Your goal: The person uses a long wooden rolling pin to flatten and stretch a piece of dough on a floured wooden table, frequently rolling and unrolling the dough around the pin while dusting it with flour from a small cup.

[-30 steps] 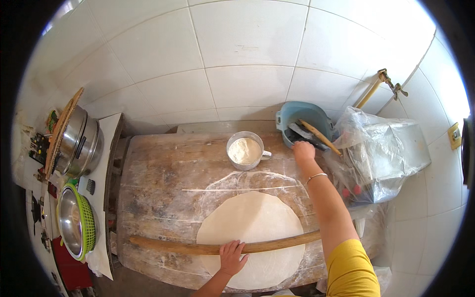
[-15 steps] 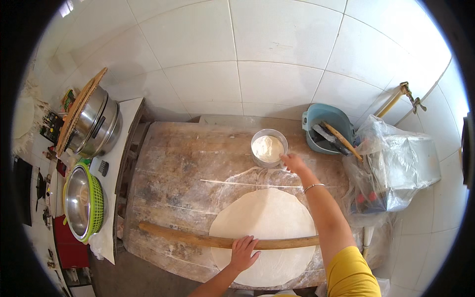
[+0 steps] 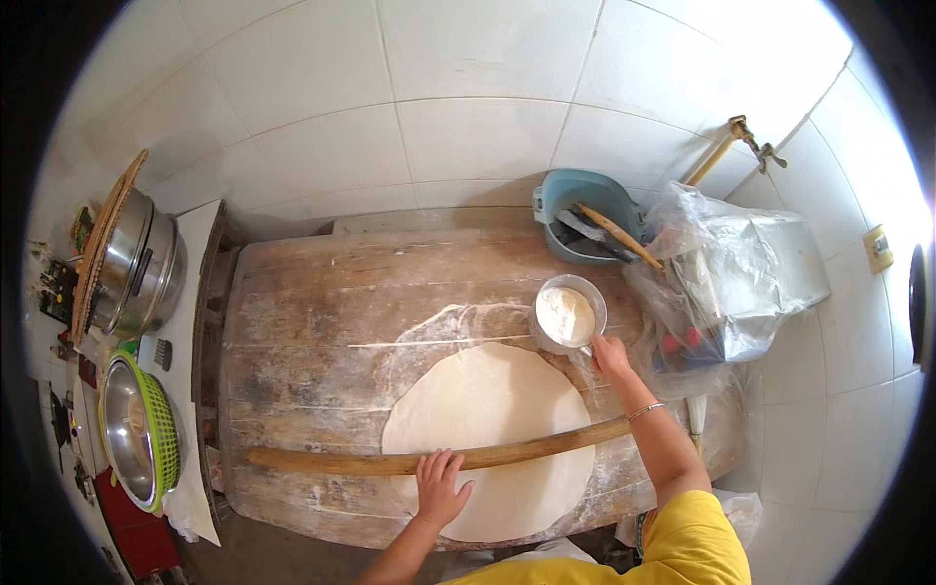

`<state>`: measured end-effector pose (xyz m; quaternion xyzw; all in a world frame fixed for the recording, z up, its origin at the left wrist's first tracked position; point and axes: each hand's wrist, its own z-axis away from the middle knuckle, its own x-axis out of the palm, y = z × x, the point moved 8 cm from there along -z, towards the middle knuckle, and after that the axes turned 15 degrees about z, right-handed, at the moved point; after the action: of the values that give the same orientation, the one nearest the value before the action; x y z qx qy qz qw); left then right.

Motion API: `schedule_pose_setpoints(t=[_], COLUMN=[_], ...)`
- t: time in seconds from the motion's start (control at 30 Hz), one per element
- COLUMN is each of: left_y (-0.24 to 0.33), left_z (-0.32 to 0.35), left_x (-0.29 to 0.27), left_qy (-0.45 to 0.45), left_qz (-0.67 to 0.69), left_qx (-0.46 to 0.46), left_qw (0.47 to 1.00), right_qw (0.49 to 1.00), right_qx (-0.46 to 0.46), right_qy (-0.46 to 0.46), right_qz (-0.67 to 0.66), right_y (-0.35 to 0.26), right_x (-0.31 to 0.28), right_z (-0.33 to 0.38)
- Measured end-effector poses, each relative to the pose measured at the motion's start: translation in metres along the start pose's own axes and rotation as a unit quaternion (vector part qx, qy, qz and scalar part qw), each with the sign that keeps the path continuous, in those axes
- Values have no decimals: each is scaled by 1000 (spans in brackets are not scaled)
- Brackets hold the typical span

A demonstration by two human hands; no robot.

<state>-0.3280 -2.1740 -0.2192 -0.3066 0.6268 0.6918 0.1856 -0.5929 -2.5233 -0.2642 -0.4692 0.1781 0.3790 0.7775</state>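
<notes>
1. While the right hand [image 3: 612, 357] closes round the handle [image 3: 588, 351] of the mug [image 3: 554, 341], that mug is by the far right edge of the dough [image 3: 487, 400]; resting or raised, I can't tell.
2. Light metal, I'd say, steadiest by that handle; tip it and the loose flour [image 3: 565, 314] could spill!
3. Look at the dough, flat on the table [image 3: 312, 302] under the pin [image 3: 390, 465]: probably soft, easily torn, best supported broadly.
4. And the left hand [image 3: 441, 485]? Open, fingers spread across the pin, stiff wood, likely easiest held around mid-length.
</notes>
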Motion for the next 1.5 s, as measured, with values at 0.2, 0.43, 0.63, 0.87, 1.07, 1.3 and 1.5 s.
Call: schedule_pose_setpoints(t=[0.2,0.43,0.63,0.87,1.07,1.3,1.5], left_y=[5,2,6,17,16,33,-36], left_z=[-10,-6,-6,-9,-16,-16,64], left_x=[9,18,15,36,47,59,-1], left_qy=[5,-5,1,-23,-23,-18,188], left_qz=[-3,-28,-48,-73,-66,-83,-4], left_qx=[2,7,8,-2,-9,8,-101], left_qw=[1000,1000,999,997,998,996,977], right_qw=[986,982,982,908,931,882,846], right_qx=[52,123,37,127,135,231,233], right_qy=[69,103,120,16,179,301,415], right_qz=[-143,-97,-143,-398,-289,-281,-239], right_y=[60,70,71,122,242,387,368], right_x=[-28,-45,-42,-61,-96,-75,-83], right_z=[5,-9,47,217,297,250,275])
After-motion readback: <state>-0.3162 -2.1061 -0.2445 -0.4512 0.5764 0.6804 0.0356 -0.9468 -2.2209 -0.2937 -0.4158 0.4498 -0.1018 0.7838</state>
